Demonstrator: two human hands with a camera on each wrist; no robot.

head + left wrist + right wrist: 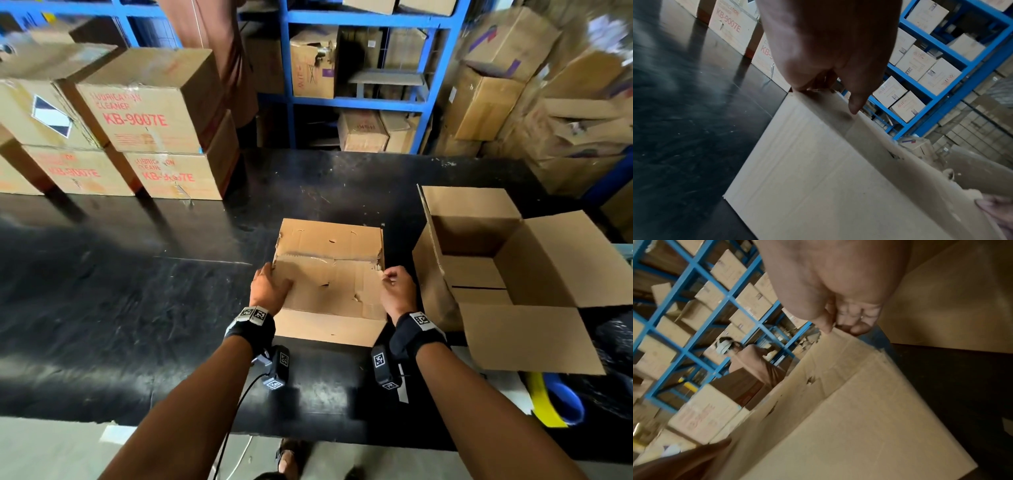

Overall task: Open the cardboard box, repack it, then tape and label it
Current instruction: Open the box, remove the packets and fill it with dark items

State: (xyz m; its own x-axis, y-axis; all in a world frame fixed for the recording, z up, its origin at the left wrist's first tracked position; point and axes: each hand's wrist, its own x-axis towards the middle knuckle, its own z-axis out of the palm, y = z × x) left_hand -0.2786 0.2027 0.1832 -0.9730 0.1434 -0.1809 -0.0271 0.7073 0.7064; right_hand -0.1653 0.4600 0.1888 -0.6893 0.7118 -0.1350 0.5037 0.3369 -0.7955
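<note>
both hands at the near top flap of the cardboard box [330, 274], centre of frame.
left hand [269, 286] grips the flap's left corner, right hand [399, 287] pinches its torn right corner; lift evenly to avoid further tearing.

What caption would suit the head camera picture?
Both hands, left hand and right hand, grip the near flap of a cardboard box on a black table.

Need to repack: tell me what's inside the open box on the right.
The open box shows only its bare cardboard bottom flaps and walls; the corner nearest the person is hidden behind its wall.
</note>
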